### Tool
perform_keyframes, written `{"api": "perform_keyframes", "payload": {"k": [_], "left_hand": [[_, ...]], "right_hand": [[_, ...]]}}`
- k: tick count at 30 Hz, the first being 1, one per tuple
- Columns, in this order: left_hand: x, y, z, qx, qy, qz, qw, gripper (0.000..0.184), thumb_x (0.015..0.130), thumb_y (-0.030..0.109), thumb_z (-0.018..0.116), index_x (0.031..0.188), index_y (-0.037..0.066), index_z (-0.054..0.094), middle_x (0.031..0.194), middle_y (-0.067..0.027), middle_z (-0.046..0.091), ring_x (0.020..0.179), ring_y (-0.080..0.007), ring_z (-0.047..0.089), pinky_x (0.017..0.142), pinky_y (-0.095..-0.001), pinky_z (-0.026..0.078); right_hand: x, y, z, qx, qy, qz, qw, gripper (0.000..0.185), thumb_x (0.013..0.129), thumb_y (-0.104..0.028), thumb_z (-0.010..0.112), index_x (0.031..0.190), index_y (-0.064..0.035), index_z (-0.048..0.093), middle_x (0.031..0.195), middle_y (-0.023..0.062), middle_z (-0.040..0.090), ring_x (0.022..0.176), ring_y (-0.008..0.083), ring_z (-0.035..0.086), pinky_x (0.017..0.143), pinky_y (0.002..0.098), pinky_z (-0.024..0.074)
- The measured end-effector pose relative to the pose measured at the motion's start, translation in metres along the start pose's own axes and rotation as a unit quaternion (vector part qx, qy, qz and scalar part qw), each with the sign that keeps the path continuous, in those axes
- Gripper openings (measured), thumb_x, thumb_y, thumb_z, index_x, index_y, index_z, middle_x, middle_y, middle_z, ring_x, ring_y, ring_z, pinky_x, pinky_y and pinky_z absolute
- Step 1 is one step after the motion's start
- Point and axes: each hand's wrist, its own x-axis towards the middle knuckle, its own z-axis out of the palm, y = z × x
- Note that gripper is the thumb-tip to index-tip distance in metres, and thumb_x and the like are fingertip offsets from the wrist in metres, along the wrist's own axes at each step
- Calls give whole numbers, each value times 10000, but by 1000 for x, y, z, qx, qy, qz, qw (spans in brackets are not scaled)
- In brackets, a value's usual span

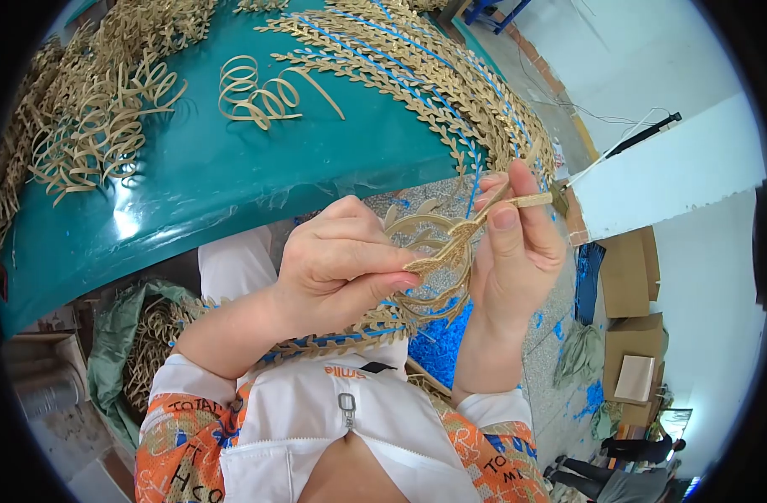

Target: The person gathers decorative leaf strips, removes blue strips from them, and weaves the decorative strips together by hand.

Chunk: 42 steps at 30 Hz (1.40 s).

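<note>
My left hand [341,264] is closed, its thumb and fingers pinching one end of a tan woven strip [457,239]. On the other side my right hand [517,243] grips the strip's narrow ends between thumb and fingers. Curled loops of the same tan band [433,312] hang below and between both hands. Across my lap lies a tan leaf garland [316,344] with blue strips along it, partly hidden by my left forearm.
A green-covered table [258,180] stands ahead, bearing leaf garlands [433,75], a coiled band [262,96] and a curly heap [107,126]. A green sack [115,352] sits at left, blue scraps [442,348] below. Cardboard boxes [630,277] and another person [609,478] are at right.
</note>
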Motion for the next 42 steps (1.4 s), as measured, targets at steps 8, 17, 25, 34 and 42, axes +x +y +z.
{"api": "perform_keyframes", "payload": {"k": [8, 17, 25, 34, 42], "left_hand": [[0, -3, -4, 9, 1, 12, 1000, 172, 633, 47, 706, 792, 52, 640, 607, -23, 556, 551, -150, 508, 559, -262, 374], [-7, -8, -23, 17, -50, -83, 995, 79, 693, 68, 673, 742, 24, 628, 607, -40, 549, 564, -139, 525, 501, -249, 386], [-2, -13, -55, -310, -58, -242, 918, 182, 805, 96, 564, 947, -7, 608, 864, -120, 600, 776, -155, 564, 702, -274, 439], [33, -22, -103, -100, -85, -100, 986, 205, 719, -14, 612, 916, 33, 642, 874, -95, 604, 734, -176, 563, 636, -271, 440], [52, -28, -140, -27, -136, -192, 972, 146, 708, 78, 665, 845, 45, 626, 740, -54, 580, 674, -148, 550, 582, -267, 448]], "right_hand": [[3, 4, 10, 66, 18, 37, 997, 626, 733, -16, 642, 1264, 34, 315, 881, 88, 580, 757, 100, 553, 737, 216, 430], [15, 18, 14, 181, -8, 182, 966, 127, 799, -84, 568, 873, 19, 566, 805, 104, 596, 708, 153, 569, 674, 265, 449], [37, 28, 35, 148, 13, 231, 962, 111, 790, -103, 588, 812, 5, 581, 737, 86, 600, 647, 149, 561, 651, 253, 439], [65, 33, 76, 161, -79, 305, 935, 201, 809, -148, 575, 932, 9, 550, 760, 103, 593, 705, 146, 556, 646, 238, 439], [94, 69, 86, 124, -212, 308, 919, 456, 792, -223, 609, 1138, 35, 462, 868, 125, 590, 778, 154, 556, 690, 245, 448]]}}
